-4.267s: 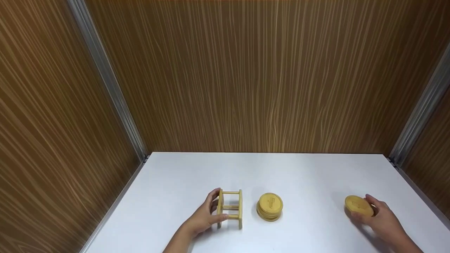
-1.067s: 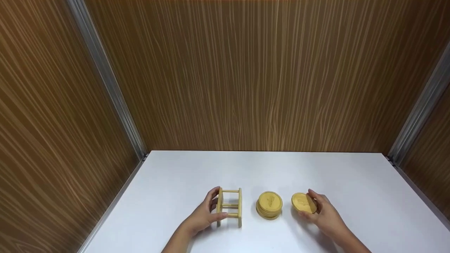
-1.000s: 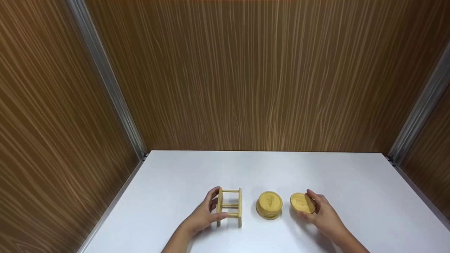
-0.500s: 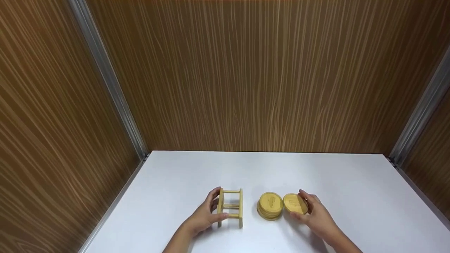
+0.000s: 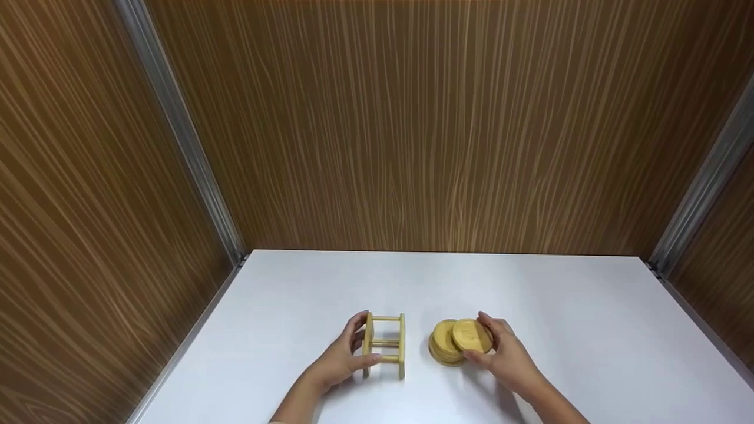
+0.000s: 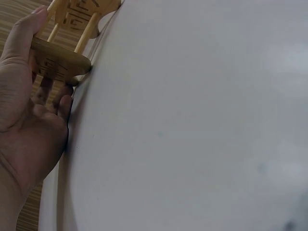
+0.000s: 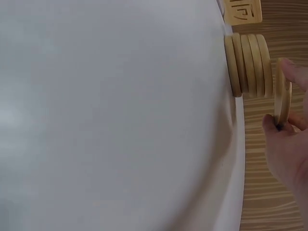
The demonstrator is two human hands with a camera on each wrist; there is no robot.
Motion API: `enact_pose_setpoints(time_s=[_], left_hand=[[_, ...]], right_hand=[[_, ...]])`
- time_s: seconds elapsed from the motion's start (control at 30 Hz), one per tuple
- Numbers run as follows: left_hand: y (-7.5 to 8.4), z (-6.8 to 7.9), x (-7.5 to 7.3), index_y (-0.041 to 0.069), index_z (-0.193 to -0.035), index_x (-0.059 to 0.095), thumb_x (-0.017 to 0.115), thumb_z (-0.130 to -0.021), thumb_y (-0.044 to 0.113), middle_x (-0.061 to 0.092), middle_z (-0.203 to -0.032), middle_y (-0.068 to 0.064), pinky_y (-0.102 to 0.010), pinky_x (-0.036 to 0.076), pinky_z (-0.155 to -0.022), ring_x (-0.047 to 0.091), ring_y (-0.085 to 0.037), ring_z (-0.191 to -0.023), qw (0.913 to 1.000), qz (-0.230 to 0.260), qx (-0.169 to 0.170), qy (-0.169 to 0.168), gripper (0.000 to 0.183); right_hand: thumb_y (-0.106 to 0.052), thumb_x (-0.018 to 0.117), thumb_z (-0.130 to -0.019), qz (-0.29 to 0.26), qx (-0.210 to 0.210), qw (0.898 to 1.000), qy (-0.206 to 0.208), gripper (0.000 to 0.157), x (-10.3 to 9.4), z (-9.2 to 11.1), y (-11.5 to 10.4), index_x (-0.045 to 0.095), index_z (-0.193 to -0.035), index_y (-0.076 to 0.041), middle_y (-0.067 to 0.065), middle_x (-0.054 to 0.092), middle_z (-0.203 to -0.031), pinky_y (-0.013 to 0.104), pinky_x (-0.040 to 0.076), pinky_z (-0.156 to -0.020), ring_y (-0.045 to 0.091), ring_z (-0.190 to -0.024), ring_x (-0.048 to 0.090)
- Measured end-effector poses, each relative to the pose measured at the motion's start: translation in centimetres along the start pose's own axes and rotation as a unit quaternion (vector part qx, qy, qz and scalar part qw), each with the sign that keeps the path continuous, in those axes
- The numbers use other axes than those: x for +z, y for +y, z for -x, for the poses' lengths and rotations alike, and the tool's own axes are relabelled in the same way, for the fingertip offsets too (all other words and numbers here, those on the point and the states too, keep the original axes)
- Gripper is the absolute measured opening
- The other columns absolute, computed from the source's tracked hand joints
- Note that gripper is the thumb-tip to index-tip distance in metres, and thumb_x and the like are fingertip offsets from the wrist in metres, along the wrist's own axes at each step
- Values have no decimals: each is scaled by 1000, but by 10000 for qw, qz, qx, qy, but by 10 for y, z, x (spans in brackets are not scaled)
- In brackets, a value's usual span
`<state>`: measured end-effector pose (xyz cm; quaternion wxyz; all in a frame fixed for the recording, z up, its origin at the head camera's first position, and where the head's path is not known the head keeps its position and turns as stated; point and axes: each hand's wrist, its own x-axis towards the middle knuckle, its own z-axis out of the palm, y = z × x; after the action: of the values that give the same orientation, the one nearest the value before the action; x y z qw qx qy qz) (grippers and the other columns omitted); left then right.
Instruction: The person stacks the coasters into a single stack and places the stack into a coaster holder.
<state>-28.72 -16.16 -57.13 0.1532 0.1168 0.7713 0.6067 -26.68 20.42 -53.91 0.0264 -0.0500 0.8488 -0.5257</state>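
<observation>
My left hand [image 5: 339, 360] grips the near-left side of a small wooden coaster rack [image 5: 402, 347], thumb along its front rod and fingers behind the left panel. In the left wrist view the rack's panels [image 6: 60, 60] show cut-out patterns. To the rack's right, several round wooden coasters stand in a stack [image 5: 446, 353]. My right hand [image 5: 509, 359] pinches one more round coaster [image 5: 470, 334] by its edges; from the head it overlaps the stack's right part. The right wrist view shows this held coaster [image 7: 282, 94] just above the stack's top, with a narrow gap between.
All of it is on a white table [image 5: 318, 282]. Wood-grain panels [image 5: 389, 129] rise at the back and both sides, joined by metal corner strips [image 5: 182, 129].
My right hand has carried its coaster leftward from the table's right side to over the stack. The left hand and the rack have stayed in place.
</observation>
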Motion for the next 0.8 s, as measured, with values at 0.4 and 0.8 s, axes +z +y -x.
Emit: enact_pose_setpoints(time_s=[0.4,0.8], left_hand=[[-2,0,-1,22,-175,13,90,-90,37,23,-182,-12,-58,22,-139,29,-40,-167,10000,76,49,-41,115],[0,1,-1,25,-174,14,90,-90,38,23,-182,-12,-61,16,-140,26,-42,-168,9999,141,-33,-54,115]], right_hand=[[-6,93,-83,299,-282,9992,-31,97,15,-11,-9,38,-161,12,28,49,-154,57,37,-131,49,-153,47],[-12,94,-84,735,-257,9969,-81,97,27,-17,-12,40,-162,8,24,51,-154,62,37,-130,50,-152,47]])
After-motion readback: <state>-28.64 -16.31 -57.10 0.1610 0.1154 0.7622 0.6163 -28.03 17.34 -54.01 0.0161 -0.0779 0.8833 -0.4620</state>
